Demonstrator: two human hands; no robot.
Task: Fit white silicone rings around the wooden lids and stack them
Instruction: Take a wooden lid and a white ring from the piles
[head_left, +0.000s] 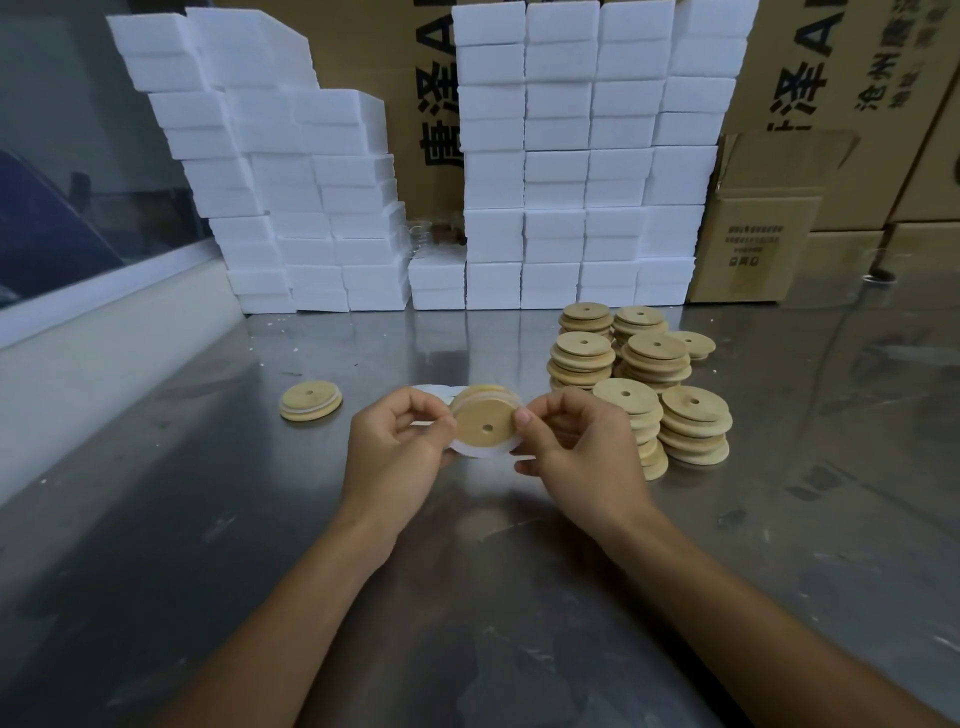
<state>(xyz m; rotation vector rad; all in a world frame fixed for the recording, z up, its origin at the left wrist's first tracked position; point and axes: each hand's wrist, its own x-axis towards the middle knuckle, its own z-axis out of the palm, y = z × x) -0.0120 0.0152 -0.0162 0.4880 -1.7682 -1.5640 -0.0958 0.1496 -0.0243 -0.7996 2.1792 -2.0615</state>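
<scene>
The wooden lid (485, 423) now being worked on is held up just above the counter (208, 519), between both hands, its flat face with the small centre hole turned toward the camera. A white silicone ring (480, 451) shows as a pale band around its lower and left edge; whether it sits fully in the groove all the way round cannot be told, since fingers cover both sides. The left hand (400, 447) has its fingers curled and pinches the lid's left rim together with the ring. The right hand (576, 447) does likewise on the right rim, thumb tip pressed against the edge.

As for progress, very little appears finished. One ringed lid (310, 400), with a white band visible at its edge, lies alone on the counter to the left, well apart from the rest; it looks like the start of the finished stack. To the right stand several stacks of bare lids (644, 379), none showing a white band, so nearly the whole supply seems still to be done. Something white lies flat on the counter just behind the hands, probably spare rings (431, 391), though they are mostly hidden.

Judging by this, the present step is seating the ring on the second lid; placing it on the first one comes after.
</scene>
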